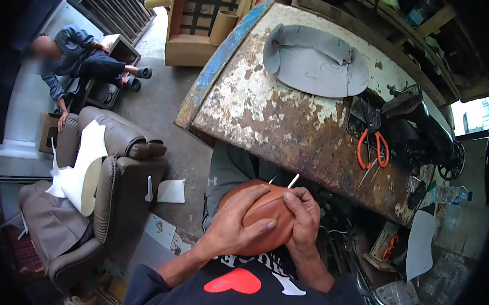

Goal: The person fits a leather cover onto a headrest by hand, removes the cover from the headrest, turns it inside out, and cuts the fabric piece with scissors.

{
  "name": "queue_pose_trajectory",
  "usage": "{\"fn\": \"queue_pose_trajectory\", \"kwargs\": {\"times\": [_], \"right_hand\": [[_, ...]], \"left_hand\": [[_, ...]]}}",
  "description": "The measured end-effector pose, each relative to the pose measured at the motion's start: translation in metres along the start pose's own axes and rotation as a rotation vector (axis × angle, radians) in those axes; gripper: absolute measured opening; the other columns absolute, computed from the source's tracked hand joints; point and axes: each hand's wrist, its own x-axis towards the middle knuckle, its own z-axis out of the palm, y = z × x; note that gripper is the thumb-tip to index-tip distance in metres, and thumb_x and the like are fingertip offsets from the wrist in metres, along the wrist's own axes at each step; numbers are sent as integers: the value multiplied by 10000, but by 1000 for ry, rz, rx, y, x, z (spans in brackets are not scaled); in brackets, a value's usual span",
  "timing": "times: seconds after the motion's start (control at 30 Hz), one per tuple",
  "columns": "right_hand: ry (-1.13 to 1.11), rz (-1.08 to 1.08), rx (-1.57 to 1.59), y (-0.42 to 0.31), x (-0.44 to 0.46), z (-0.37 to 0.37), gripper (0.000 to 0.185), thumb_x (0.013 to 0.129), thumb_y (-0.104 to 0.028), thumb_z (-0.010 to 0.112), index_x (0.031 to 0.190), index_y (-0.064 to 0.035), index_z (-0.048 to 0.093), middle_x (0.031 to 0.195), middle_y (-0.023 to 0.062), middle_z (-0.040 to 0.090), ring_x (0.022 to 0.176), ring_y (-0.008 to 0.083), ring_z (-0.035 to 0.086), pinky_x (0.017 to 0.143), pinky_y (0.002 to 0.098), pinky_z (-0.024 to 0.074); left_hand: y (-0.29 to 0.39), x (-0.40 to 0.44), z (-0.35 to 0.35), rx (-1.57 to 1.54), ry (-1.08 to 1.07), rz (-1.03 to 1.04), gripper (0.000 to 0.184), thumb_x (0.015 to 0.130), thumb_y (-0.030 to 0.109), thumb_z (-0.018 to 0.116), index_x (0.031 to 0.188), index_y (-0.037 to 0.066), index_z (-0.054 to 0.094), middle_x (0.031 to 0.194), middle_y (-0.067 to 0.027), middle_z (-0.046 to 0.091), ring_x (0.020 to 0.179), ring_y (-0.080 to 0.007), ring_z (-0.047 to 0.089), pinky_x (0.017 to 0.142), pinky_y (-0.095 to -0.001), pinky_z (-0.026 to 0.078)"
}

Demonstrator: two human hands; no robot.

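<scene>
A rounded, reddish-brown leather-like cover (274, 205) with a seam across it rests at my lap, in front of my shirt. My left hand (236, 220) lies over its left side, thumb stretched across the top and fingers curving over the far edge. On the other side, my right hand (304, 215) grips the cover, with the thumb pressed near the seam and the fingers bent behind. A thin white strip (293, 180) sticks out past the far edge. The underside of the cover is hidden.
A worn workbench (246, 109) carries a grey sewn cover (319, 63), orange-handled pliers (371, 141) and a black sewing machine (420, 127). A plastic bottle (451, 195) is at right. Left stands a brown armchair (109, 195) with white pieces; a person (90, 58) sits beyond.
</scene>
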Motion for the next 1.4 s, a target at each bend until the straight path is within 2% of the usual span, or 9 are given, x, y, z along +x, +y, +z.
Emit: {"fn": "queue_pose_trajectory", "kwargs": {"times": [0.2,0.4,0.57,0.67,0.8,0.87,1.0,1.13,1.4], "right_hand": [[20,-123,118,10,-2,-3,33,1013,-70,665,1002,-47,644,923,11,683,838,50,623,801,211,516],[-16,-124,108,14,-4,-1,53,1014,-86,676,1007,-43,646,945,26,698,856,56,638,810,216,522],[-48,-131,39,16,-11,13,58,1011,-88,681,1012,-42,647,957,31,699,863,56,639,807,214,522],[-81,-95,13,23,-11,19,105,1023,-122,669,1067,-27,655,1000,33,700,900,62,636,840,231,518],[-389,-90,-69,-5,7,27,262,1038,-223,648,1175,0,667,1195,96,694,1103,150,614,1023,334,461],[-622,-561,-979,-17,23,19,268,969,-214,706,1147,-15,675,1204,123,672,1123,228,595,1039,386,437],[-837,-278,-814,-22,35,18,315,922,-260,808,1100,-39,673,1102,61,664,1118,199,565,985,357,423],[-637,-52,-255,-1,33,18,206,972,-107,762,1100,-56,609,964,-17,615,938,81,568,870,258,474],[-333,-421,-423,11,30,25,212,1003,-106,711,1183,-22,637,1049,38,660,999,86,594,909,255,483]], "left_hand": [[-18,-5,0,-103,30,74,726,967,470,689,1487,-9,524,1514,-228,539,1439,-376,489,1216,-452,346],[-19,-8,-6,-378,-44,-64,655,1031,386,615,1521,-29,485,1558,-245,488,1511,-361,395,1245,-432,296],[13,-25,0,424,189,255,658,914,347,767,1440,3,573,1407,-212,597,1317,-394,586,1111,-459,477],[31,-22,-19,504,195,230,680,839,368,832,1399,48,618,1339,-187,630,1193,-386,658,983,-447,564],[-8,-17,-58,226,169,244,717,805,320,884,1410,53,607,1345,-162,644,1215,-367,654,1025,-429,543],[-10,-25,-80,243,137,221,736,792,318,891,1410,36,605,1363,-168,633,1248,-370,632,1063,-439,513],[-3,-22,-97,469,-20,448,760,766,330,905,1403,35,613,1382,-161,621,1289,-362,605,1106,-462,475],[-4,-21,-92,285,-126,355,623,753,324,904,1256,35,678,1254,-143,665,1216,-365,618,1090,-488,470],[-38,-21,-107,64,47,238,528,767,341,837,1148,20,663,1211,-151,652,1150,-307,627,1046,-426,462]]}}
